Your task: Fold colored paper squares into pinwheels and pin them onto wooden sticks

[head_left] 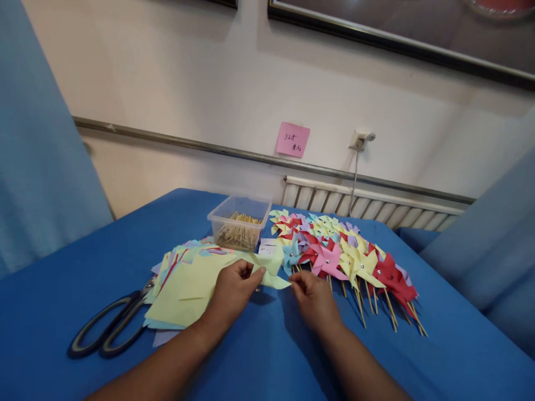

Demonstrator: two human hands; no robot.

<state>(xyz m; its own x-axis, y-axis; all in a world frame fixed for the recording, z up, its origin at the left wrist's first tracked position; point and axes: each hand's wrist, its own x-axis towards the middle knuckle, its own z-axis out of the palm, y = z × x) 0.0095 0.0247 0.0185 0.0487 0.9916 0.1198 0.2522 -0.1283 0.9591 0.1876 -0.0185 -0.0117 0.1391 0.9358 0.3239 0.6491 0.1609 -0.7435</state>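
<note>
Currently holding pale green folded paper [273, 266] above the middle of the blue desk [263, 356], pinched between thumb and fingers of the left hand [236, 287]. Placing the right hand [312, 295], narrowed to joined fingertips, at the paper's pointed corner; cannot tell whether gripping. Beside the left hand, see a pile of coloured sheets [179, 303] partly over scissors [134, 301]. Just behind, see a clear tub [214, 227] of wooden sticks [241, 220]. To the right, see pinwheels [329, 264] in overlapping rows. Farther back, see a pink note [292, 139] on the wall [188, 83].
</note>
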